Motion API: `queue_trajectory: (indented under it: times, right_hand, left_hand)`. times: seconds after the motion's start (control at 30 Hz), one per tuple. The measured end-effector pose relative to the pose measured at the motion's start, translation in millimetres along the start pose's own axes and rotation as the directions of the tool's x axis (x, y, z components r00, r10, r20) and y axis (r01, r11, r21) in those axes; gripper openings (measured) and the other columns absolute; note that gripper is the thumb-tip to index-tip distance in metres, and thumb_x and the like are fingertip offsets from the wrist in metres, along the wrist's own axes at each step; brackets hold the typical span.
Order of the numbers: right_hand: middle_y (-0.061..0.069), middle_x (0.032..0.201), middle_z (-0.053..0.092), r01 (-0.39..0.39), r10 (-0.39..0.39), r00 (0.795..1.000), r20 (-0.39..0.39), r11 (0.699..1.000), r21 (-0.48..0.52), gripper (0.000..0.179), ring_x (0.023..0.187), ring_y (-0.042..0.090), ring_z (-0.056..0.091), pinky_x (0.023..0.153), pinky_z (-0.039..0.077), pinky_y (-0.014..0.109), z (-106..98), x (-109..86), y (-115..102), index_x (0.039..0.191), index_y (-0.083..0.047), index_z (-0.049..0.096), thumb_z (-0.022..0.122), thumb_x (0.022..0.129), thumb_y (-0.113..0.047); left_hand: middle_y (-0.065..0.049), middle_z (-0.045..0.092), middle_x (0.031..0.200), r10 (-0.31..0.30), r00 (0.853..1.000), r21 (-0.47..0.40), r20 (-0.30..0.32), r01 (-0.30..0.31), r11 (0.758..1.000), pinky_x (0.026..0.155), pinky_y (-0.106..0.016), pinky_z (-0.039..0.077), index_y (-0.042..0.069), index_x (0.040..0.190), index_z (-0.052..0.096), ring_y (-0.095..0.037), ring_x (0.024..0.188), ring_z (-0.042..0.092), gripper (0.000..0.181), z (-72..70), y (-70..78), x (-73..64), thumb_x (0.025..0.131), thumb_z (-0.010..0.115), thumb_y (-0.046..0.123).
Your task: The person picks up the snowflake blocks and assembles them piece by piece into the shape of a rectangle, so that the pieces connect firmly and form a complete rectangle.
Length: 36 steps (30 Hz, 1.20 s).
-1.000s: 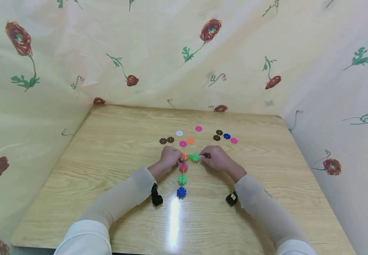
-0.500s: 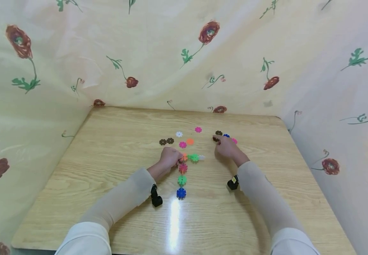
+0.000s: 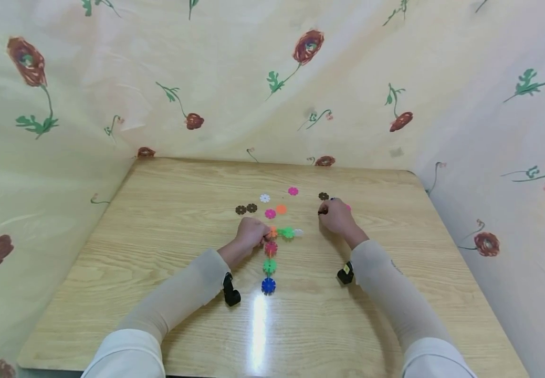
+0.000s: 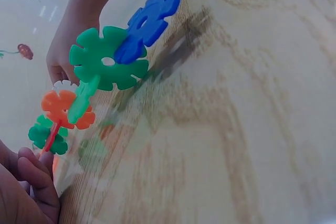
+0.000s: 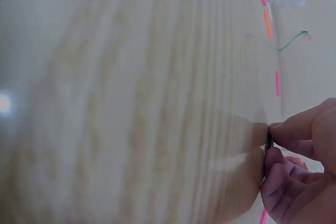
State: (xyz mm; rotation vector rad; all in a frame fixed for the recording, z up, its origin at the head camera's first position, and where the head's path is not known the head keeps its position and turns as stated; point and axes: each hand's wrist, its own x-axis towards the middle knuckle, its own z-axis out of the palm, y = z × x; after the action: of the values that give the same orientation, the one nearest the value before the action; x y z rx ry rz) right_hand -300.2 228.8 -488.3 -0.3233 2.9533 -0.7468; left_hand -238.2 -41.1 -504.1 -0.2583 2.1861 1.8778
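A chain of interlocked plastic flower discs lies in an L shape in the head view. It runs from a blue disc through a green disc and a pink one to an orange corner disc. A light green disc and a clear white disc extend from there to the right. My left hand pinches the chain at its orange corner. Farther right, my right hand pinches a dark brown disc between thumb and fingers, low at the table surface.
Loose discs lie behind the chain: two brown discs, a white disc, pink discs and an orange disc. Beyond my right hand lies another brown disc; blue and pink ones are mostly hidden. Patterned cloth surrounds the wooden table.
My right hand has left the clear white disc at the chain's end, moved right and back to the loose discs, and taken hold of a brown one. My left hand stays at the chain.
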Motion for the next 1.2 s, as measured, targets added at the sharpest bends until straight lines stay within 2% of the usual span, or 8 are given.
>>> queue_trajectory:
  times: [0.13, 0.23, 0.37, 0.43, 0.6, 0.7, 0.9, 1.2]
  right_hand:
    - [0.024, 0.113, 0.065, -0.019, 0.019, 1.000, 0.010, 1.000, -0.018, 0.027, 0.104, 0.037, 0.062, 0.087, 0.055, 0.049, 1, -0.8, -2, 0.116, 0.006, 0.067, 0.065, 0.093, -0.010]
    - [0.022, 0.113, 0.068, -0.053, 0.053, 0.998, 0.028, 0.998, 0.023, 0.030, 0.103, 0.036, 0.064, 0.086, 0.056, 0.047, 0, -2.9, -5, 0.116, 0.005, 0.066, 0.070, 0.092, -0.012]
    - [0.015, 0.095, 0.071, -0.135, 0.118, 0.989, 0.093, 0.968, 0.211, 0.016, 0.082, 0.023, 0.067, 0.072, 0.057, 0.034, 1, -9.4, -10, 0.102, 0.003, 0.069, 0.072, 0.093, -0.010]
    - [0.012, 0.088, 0.071, -0.193, 0.152, 0.978, 0.145, 0.922, 0.335, 0.012, 0.072, 0.016, 0.065, 0.064, 0.056, 0.027, 2, -13.6, -10, 0.100, 0.004, 0.068, 0.068, 0.096, -0.007]
    - [0.012, 0.088, 0.068, -0.307, 0.180, 0.947, 0.267, 0.749, 0.587, 0.017, 0.066, 0.011, 0.064, 0.060, 0.057, 0.022, 7, -22.4, -11, 0.110, 0.011, 0.062, 0.060, 0.100, -0.003]
    - [0.013, 0.092, 0.067, -0.309, 0.148, 0.945, 0.291, 0.695, 0.649, 0.023, 0.068, 0.012, 0.064, 0.061, 0.058, 0.021, 9, -27.6, -11, 0.116, 0.013, 0.060, 0.060, 0.100, -0.003]
    - [0.014, 0.094, 0.067, -0.263, 0.095, 0.958, 0.271, 0.666, 0.698, 0.024, 0.068, 0.013, 0.063, 0.061, 0.058, 0.022, 9, -35.2, -18, 0.117, 0.013, 0.061, 0.062, 0.098, -0.003]
    - [0.013, 0.094, 0.067, -0.259, 0.076, 0.958, 0.275, 0.637, 0.726, 0.022, 0.070, 0.013, 0.063, 0.062, 0.058, 0.022, 19, -36.1, -14, 0.116, 0.012, 0.061, 0.060, 0.099, -0.002]
  left_hand:
    - [-0.006, 0.064, 0.061, -0.004, 1.000, 0.000, 0.006, 0.004, 1.000, 0.042, -0.018, 0.039, -0.002, 0.071, 0.072, -0.010, 0.046, 0.048, 0.020, -0.5, 0.8, -0.7, 0.082, 0.055, -0.007]
    - [-0.006, 0.064, 0.061, -0.010, 1.000, 0.005, 0.002, 0.010, 1.000, 0.042, -0.018, 0.038, -0.002, 0.071, 0.072, -0.010, 0.046, 0.047, 0.021, -0.7, 0.9, -0.6, 0.083, 0.055, -0.006]
    - [-0.007, 0.064, 0.062, -0.020, 1.000, 0.012, -0.006, 0.020, 1.000, 0.041, -0.018, 0.038, -0.001, 0.071, 0.072, -0.010, 0.046, 0.046, 0.022, -0.3, 0.6, 0.5, 0.082, 0.054, -0.006]
    - [-0.007, 0.065, 0.063, -0.019, 1.000, 0.017, -0.009, 0.020, 1.000, 0.041, -0.018, 0.038, -0.001, 0.071, 0.072, -0.010, 0.046, 0.046, 0.022, 0.0, 0.9, 0.8, 0.081, 0.053, -0.007]
    - [-0.008, 0.067, 0.065, -0.020, 1.000, 0.015, -0.020, 0.020, 1.000, 0.043, -0.017, 0.039, -0.001, 0.072, 0.073, -0.010, 0.048, 0.048, 0.021, 0.5, 2.1, 1.1, 0.082, 0.055, -0.007]
    - [-0.009, 0.068, 0.067, -0.025, 1.000, 0.003, -0.018, 0.025, 1.000, 0.043, -0.016, 0.041, -0.002, 0.073, 0.073, -0.009, 0.048, 0.049, 0.019, 0.4, 1.9, 1.5, 0.085, 0.059, -0.006]
    - [-0.010, 0.068, 0.068, -0.031, 1.000, -0.008, -0.005, 0.031, 0.999, 0.043, -0.016, 0.041, -0.003, 0.076, 0.073, -0.009, 0.048, 0.049, 0.018, -0.6, 2.2, 2.5, 0.087, 0.059, -0.005]
    - [-0.009, 0.067, 0.068, -0.039, 0.999, -0.003, 0.009, 0.039, 0.999, 0.042, -0.016, 0.041, -0.003, 0.078, 0.073, -0.008, 0.048, 0.049, 0.021, -1.7, 3.6, 0.0, 0.089, 0.056, -0.004]
